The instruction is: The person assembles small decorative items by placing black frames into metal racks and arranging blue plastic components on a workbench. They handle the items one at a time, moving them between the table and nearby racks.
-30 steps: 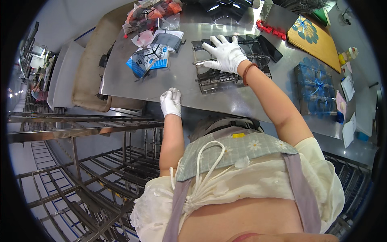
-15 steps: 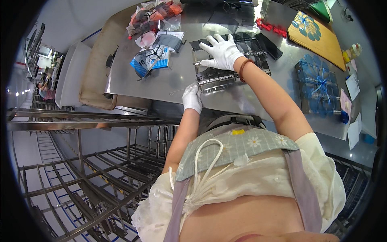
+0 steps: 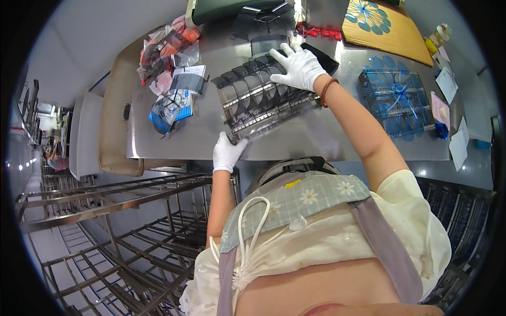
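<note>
A metal rack (image 3: pixel 274 117) with a row of dark, curved lens-like sheets (image 3: pixel 243 87) standing in it lies on the steel table. At the rack's near left corner, my left hand (image 3: pixel 228 151), in a white glove, has its thumb and fingers about the corner. My right hand (image 3: pixel 299 67), also gloved, reaches over the rack's far right part, fingers stretched out and resting on or just over the sheets. Its palm hides the sheets under it. A black flat phone-like slab (image 3: pixel 321 58) lies just beyond that hand.
Plastic-bagged parts (image 3: pixel 167 46) and a blue-and-white packet (image 3: pixel 176 108) lie left. To the right stand a rack of blue discs (image 3: pixel 398 97) and a cardboard sheet (image 3: pixel 387 34) bearing more discs. Red pieces (image 3: pixel 321 31) lie at the back. Metal shelving frames (image 3: pixel 121 210) stand beside me at left.
The view has turned, so the table's things sit further left. My right hand has slid right and away along the rack, uncovering the sheets at its left. My left hand stays at the corner.
</note>
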The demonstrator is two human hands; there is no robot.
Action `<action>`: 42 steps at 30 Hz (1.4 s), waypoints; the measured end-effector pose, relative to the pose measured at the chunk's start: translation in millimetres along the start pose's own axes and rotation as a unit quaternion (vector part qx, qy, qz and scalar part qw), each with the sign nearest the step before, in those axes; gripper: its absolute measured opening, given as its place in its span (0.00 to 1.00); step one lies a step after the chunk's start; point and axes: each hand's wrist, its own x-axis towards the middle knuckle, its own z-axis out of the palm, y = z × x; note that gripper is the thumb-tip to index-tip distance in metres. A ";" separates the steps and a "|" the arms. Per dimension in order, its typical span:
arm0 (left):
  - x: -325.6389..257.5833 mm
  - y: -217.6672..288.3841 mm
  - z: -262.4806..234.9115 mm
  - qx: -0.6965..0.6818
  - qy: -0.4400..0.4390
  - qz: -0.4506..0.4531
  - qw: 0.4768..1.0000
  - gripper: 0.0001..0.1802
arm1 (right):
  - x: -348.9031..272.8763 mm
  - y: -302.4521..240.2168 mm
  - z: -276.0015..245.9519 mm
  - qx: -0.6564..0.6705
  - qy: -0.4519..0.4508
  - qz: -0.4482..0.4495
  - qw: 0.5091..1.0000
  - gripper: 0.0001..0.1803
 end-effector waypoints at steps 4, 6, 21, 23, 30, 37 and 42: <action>-3.4 12.0 10.7 0.000 0.104 -0.006 0.995 0.24 | 4.2 16.4 13.5 0.184 0.078 -0.026 0.980 0.44; -4.7 8.0 11.8 0.001 0.146 0.044 0.988 0.22 | -3.3 33.5 13.4 0.406 0.138 -0.003 0.904 0.41; -9.1 5.5 18.7 0.122 0.167 0.010 0.978 0.21 | -105.6 36.9 35.6 0.177 -0.114 0.076 0.975 0.10; -11.2 2.4 19.8 0.109 0.149 0.013 0.983 0.19 | -104.3 40.8 39.1 0.190 -0.103 0.068 0.974 0.07; -17.8 -7.6 29.3 0.071 0.147 0.027 0.986 0.13 | -93.4 54.7 21.5 0.146 -0.225 0.000 0.963 0.13; -30.0 0.1 7.9 0.107 0.132 0.062 0.984 0.15 | 6.9 199.0 14.5 0.186 -0.083 0.222 0.954 0.18; -19.6 23.7 -19.5 0.081 0.117 0.139 0.980 0.29 | 69.5 258.4 70.2 0.174 -0.052 0.428 0.885 0.23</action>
